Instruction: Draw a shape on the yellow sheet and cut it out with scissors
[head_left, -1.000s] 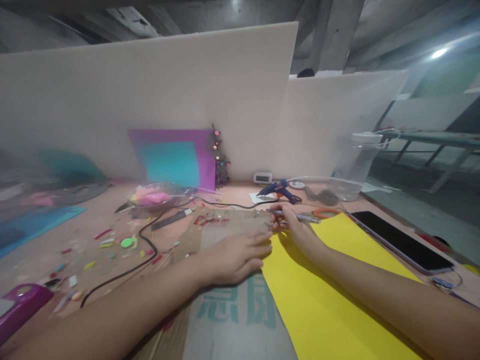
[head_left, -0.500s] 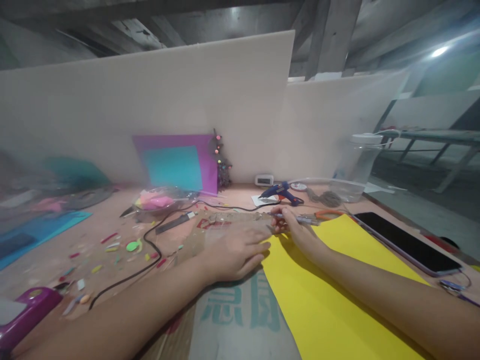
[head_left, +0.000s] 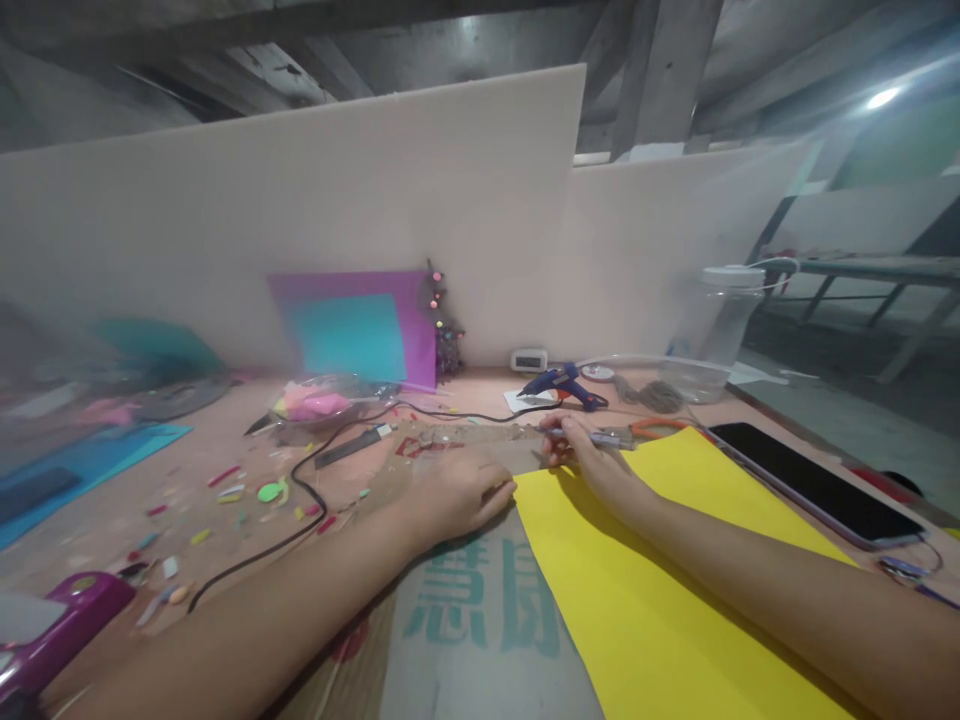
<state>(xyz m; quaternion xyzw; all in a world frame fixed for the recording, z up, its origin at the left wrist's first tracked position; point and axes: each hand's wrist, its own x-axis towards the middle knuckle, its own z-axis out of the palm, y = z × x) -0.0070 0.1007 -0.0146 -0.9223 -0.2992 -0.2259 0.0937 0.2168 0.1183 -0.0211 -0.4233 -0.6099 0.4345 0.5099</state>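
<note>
A yellow sheet of paper point(head_left: 675, 600) lies on the right, over a piece of printed cardboard point(head_left: 487, 640). My left hand point(head_left: 465, 495) is closed at the sheet's far left corner, thumb and finger pinching that corner. Above the sheet's far edge, my right hand point(head_left: 581, 450) grips a clear-barrelled pen point(head_left: 611, 439), which points to the left. Its tip is hard to make out among the fingers.
Behind the right hand lie a blue glue gun point(head_left: 562, 385) and orange-handled scissors point(head_left: 660, 426). A phone point(head_left: 814, 485) is to the right. Foam scraps point(head_left: 225, 495) and a black cable point(head_left: 300, 480) cover the left. A plastic jar point(head_left: 712, 335) stands at the back right.
My left hand's fingers, spread before, have drawn together at the paper's corner. The sheet's corner has shifted slightly left. My right hand has hardly moved with the pen.
</note>
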